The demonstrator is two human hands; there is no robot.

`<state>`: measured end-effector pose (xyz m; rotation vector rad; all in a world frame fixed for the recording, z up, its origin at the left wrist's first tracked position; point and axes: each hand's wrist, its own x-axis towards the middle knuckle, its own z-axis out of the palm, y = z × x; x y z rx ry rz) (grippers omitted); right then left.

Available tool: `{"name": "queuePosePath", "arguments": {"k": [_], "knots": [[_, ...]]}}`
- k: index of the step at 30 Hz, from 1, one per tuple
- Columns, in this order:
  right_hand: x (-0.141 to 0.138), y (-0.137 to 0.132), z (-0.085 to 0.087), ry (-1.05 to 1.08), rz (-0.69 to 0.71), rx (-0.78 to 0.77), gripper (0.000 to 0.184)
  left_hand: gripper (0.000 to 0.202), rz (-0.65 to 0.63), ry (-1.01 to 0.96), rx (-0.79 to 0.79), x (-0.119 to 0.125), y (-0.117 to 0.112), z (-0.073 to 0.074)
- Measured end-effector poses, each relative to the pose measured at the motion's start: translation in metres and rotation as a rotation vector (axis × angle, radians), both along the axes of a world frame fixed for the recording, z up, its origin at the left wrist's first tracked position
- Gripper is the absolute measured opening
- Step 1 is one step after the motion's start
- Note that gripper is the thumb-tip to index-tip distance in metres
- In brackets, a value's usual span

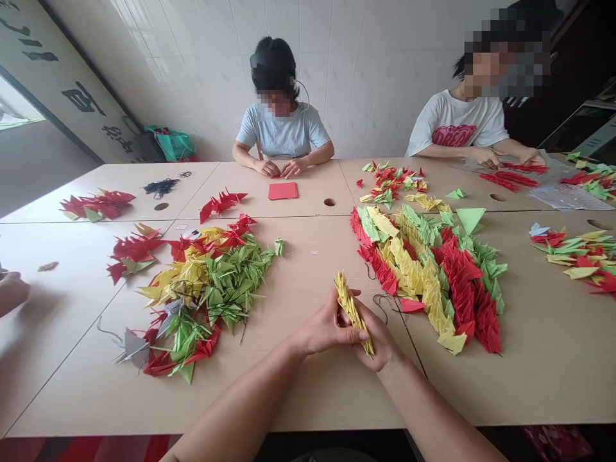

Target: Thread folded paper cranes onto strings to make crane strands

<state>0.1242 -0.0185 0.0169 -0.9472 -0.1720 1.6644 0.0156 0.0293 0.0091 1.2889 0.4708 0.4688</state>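
Observation:
Both my hands meet over the table's near edge, closed around a yellow string of folded paper cranes (350, 307) that points up and away from me. My left hand (323, 328) grips it from the left side. My right hand (381, 340) holds its lower end from the right. A thin dark thread (381, 301) trails from the string toward the rows of strung cranes (428, 276), red, yellow and green, lying just to the right. A loose heap of green, yellow and red cranes (206, 282) lies to the left.
Across the table one person (282, 128) folds paper beside a red paper stack (283, 190). Another person (462, 122) sits at the far right by red cranes (510, 176). More crane piles (577, 253) (99, 204) lie around. Another hand (12, 289) shows at the left edge.

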Motion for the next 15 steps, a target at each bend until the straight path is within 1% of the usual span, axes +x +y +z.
{"name": "queuePosePath", "arguments": {"k": [4, 6, 8, 10, 12, 13, 15], "knots": [[-0.0021, 0.0006, 0.0019, 0.012, -0.046, -0.033, 0.037, 0.113, 0.026, -0.077, -0.045, 0.0029, -0.0045, 0.0002], [-0.0026, 0.0005, 0.0009, 0.05, -0.056, -0.041, 0.037, 0.118, 0.021, -0.077, -0.052, 0.0031, -0.0052, -0.0002], [-0.0026, -0.0001, -0.0003, 0.078, -0.04, -0.021, 0.036, 0.119, 0.011, -0.072, -0.027, 0.0023, -0.0046, -0.0002], [-0.0022, -0.0014, -0.0007, 0.082, -0.024, 0.012, 0.033, 0.112, 0.003, -0.073, 0.001, 0.0011, -0.0035, 0.0003], [-0.0016, -0.0033, 0.0, 0.081, -0.017, 0.028, 0.029, 0.097, 0.029, -0.089, 0.011, -0.0001, -0.0023, 0.0012], [-0.0012, -0.0045, 0.0007, 0.086, -0.011, 0.029, 0.028, 0.089, 0.069, -0.105, 0.025, -0.0007, -0.0018, 0.0015], [-0.0003, -0.0072, 0.0029, 0.113, 0.014, 0.031, 0.027, 0.071, 0.205, -0.148, 0.116, -0.0025, -0.0009, 0.0019]]}}
